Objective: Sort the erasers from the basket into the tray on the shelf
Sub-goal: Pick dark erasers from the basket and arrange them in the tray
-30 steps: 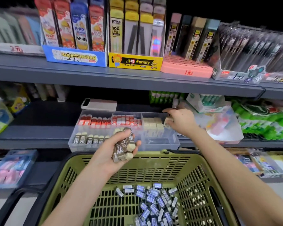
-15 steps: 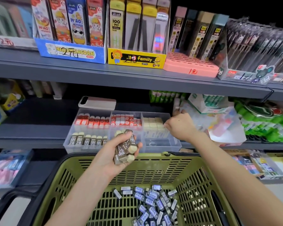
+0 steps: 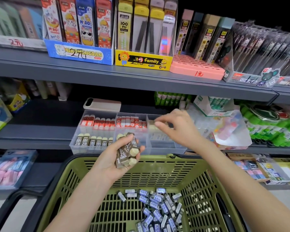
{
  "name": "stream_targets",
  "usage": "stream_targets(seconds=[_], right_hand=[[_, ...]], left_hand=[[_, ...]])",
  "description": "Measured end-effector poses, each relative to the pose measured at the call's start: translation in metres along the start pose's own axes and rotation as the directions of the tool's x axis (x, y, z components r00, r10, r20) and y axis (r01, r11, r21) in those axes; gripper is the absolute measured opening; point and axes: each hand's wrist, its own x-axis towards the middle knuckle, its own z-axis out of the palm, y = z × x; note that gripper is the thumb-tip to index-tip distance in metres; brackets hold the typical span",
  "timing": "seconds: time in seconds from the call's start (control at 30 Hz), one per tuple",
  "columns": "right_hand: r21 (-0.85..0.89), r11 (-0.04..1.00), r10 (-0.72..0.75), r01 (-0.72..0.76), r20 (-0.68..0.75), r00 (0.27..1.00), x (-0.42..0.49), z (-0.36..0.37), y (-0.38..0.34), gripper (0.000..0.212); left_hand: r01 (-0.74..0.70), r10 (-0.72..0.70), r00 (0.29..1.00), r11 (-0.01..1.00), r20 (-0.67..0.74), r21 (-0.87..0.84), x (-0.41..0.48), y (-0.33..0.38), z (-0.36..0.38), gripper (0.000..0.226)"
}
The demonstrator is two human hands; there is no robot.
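The right hand [image 3: 179,129] has pulled away from the tray's back-right slot, where it was a second ago, and now hovers above that column, drifting toward 9 o'clock. Its thumb and forefinger are drawn close together; whether they pinch anything I cannot tell. That reads as 1 placement finished and the hand coming for the next piece.

The left hand [image 3: 107,158] clasps a bundle of brown erasers [image 3: 126,153] marked 2B, held over the basket's far rim, at 8 o'clock from the right hand. Matching brown ones already stand in the front-left slot of the tray [image 3: 181,149], so the bundle likely belongs there or in the slot beside it.

The clear tray sits on the shelf [image 3: 32,141] at 12 o'clock from the green basket [image 3: 157,159]. Many blue-grey erasers [image 3: 157,206] lie loose on the basket floor, so the sorting is far from done. A phone [image 3: 102,104] lies just behind the tray.
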Motion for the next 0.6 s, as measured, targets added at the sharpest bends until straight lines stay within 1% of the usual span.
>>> stream_targets(seconds=[0.03,0.07,0.1,0.13,0.17,0.2,0.23,0.3,0.37,0.47,0.53,0.6], right_hand=[[0.217,0.975,0.045,-0.047,0.016,0.999,-0.006,-0.002,-0.02,0.042],[0.357,0.928,0.095,-0.109,0.056,0.994,-0.013,-0.002,-0.04,0.048],[0.417,0.893,0.136,-0.167,0.103,0.985,-0.02,0.001,-0.057,0.053],[0.427,0.88,0.159,-0.209,0.148,0.976,-0.026,0.005,-0.072,0.052],[0.418,0.877,0.173,-0.236,0.184,0.968,-0.03,0.01,-0.083,0.046],[0.413,0.875,0.183,-0.253,0.201,0.962,-0.032,0.014,-0.092,0.037],[0.429,0.864,0.194,-0.264,0.2,0.96,-0.033,0.018,-0.098,0.028],[0.501,0.823,0.207,-0.268,0.176,0.963,-0.031,0.025,-0.104,0.016],[0.568,0.784,0.208,-0.249,0.137,0.969,-0.027,0.031,-0.109,0.015],[0.67,0.728,0.182,-0.145,0.016,0.983,-0.016,0.037,-0.114,0.016],[0.732,0.676,0.197,-0.082,-0.072,0.978,-0.003,0.039,-0.116,0.012],[0.751,0.655,0.237,-0.081,-0.102,0.966,0.014,0.042,-0.117,0.004]], left_hand=[[-0.025,0.024,1.0,1.0,-0.011,-0.003,-0.002,0.0,0.001,0.029],[-0.076,0.076,0.997,0.997,-0.031,0.001,-0.004,-0.001,0.0,0.037],[-0.157,0.158,0.986,0.987,-0.055,0.023,-0.005,-0.002,-0.001,0.043],[-0.252,0.256,0.964,0.966,-0.072,0.063,-0.005,-0.003,-0.003,0.046],[-0.339,0.347,0.935,0.935,-0.073,0.105,-0.006,-0.004,-0.006,0.046],[-0.4,0.41,0.91,0.907,-0.059,0.132,-0.008,-0.005,-0.009,0.044],[-0.434,0.443,0.895,0.89,-0.042,0.139,-0.01,-0.006,-0.012,0.042],[-0.448,0.457,0.889,0.883,-0.039,0.137,-0.013,-0.002,-0.017,0.044],[-0.453,0.462,0.885,0.881,-0.048,0.135,-0.015,0.006,-0.025,0.047],[-0.486,0.496,0.868,0.862,-0.036,0.146,-0.019,0.02,-0.036,0.051],[-0.524,0.533,0.844,0.843,-0.057,0.121,-0.02,0.029,-0.044,0.044],[-0.585,0.589,0.803,0.808,-0.094,0.07,-0.021,0.041,-0.053,0.031]])
